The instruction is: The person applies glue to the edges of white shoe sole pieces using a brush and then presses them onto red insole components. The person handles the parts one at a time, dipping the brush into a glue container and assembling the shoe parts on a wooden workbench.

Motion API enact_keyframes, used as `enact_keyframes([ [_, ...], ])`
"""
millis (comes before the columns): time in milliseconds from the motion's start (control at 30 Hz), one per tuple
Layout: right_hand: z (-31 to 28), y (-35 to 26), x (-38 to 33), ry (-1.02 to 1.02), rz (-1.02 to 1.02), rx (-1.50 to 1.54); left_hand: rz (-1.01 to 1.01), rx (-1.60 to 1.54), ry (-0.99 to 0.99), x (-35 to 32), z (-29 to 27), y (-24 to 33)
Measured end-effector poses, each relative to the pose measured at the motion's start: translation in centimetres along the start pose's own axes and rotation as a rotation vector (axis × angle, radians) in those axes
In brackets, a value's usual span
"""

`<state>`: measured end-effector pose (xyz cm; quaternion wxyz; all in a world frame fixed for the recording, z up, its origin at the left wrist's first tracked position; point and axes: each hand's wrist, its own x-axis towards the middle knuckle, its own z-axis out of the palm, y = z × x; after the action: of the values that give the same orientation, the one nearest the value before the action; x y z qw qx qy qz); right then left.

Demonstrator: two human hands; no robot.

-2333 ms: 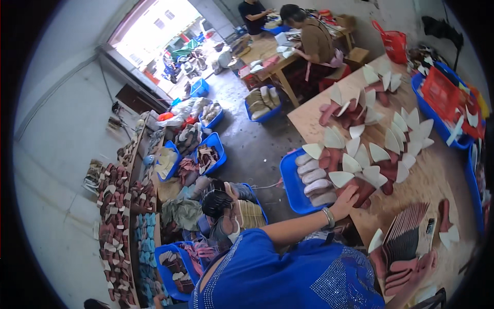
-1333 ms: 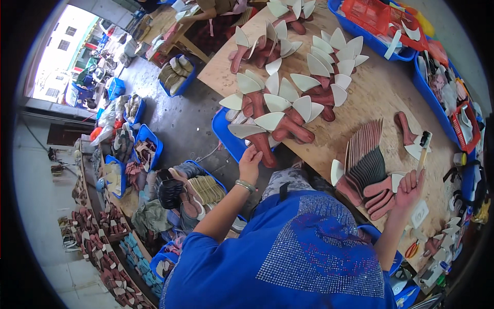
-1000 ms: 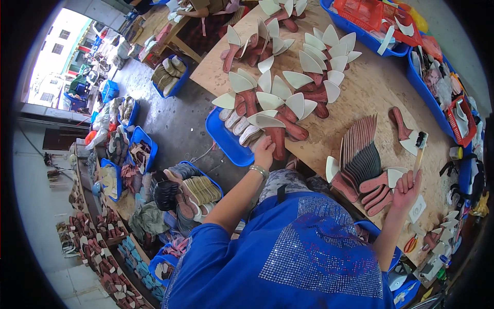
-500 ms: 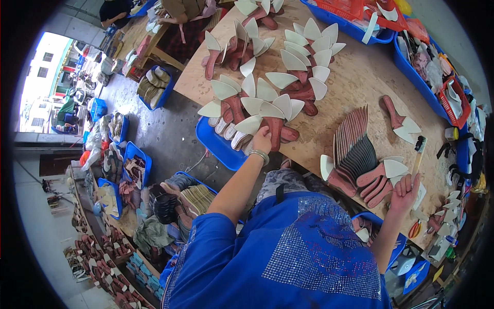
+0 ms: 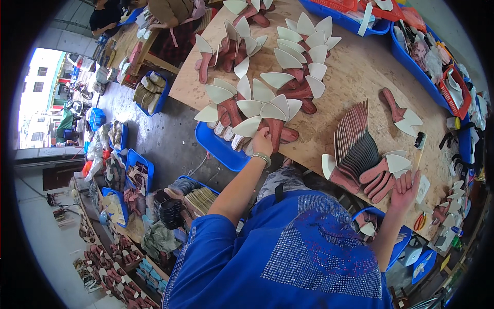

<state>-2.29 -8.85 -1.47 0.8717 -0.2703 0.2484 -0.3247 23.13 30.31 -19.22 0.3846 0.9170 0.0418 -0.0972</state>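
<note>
At the table's near edge my left hand (image 5: 262, 142) is closed on a reddish-brown, sole-shaped shoe piece (image 5: 274, 129) with white pointed flaps, among several like it. My right hand (image 5: 405, 191), at the right, grips a brush (image 5: 421, 154) by its pale wooden handle, dark bristles upward. Between the hands stands a fanned stack of dark reddish sole pieces (image 5: 353, 147), with several loose flapped pieces (image 5: 378, 186) leaning by its right side. One flapped piece (image 5: 395, 107) lies alone beyond the brush. Clusters of white-flapped pieces (image 5: 303, 59) cover the far left of the table.
Below the table's left edge sits a blue tub (image 5: 222, 152) of pale shoe parts. Blue bins (image 5: 419, 72) and red baskets line the far right side. Orange-handled pliers (image 5: 420, 221) lie near the right edge. Another person (image 5: 167, 13) sits at a bench at the upper left.
The view has shifted slightly, so the clusters at the left sit a little further left. Both hands keep their grips, almost unmoved.
</note>
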Motion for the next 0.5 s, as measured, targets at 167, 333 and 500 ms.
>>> enact_keyframes([
  [167, 0.0, 0.3, -0.1, 0.031, -0.014, 0.011, 0.053, 0.027, 0.032, -0.6, -0.3, 1.0],
  [333, -0.3, 0.0, -0.3, 0.005, -0.013, 0.022, -0.091, -0.020, 0.045, -0.8, -0.9, 2.3],
  [500, 0.6, -0.1, -0.8, 0.042, -0.023, 0.010, 0.024, 0.068, 0.058, -0.4, -0.7, 1.1],
])
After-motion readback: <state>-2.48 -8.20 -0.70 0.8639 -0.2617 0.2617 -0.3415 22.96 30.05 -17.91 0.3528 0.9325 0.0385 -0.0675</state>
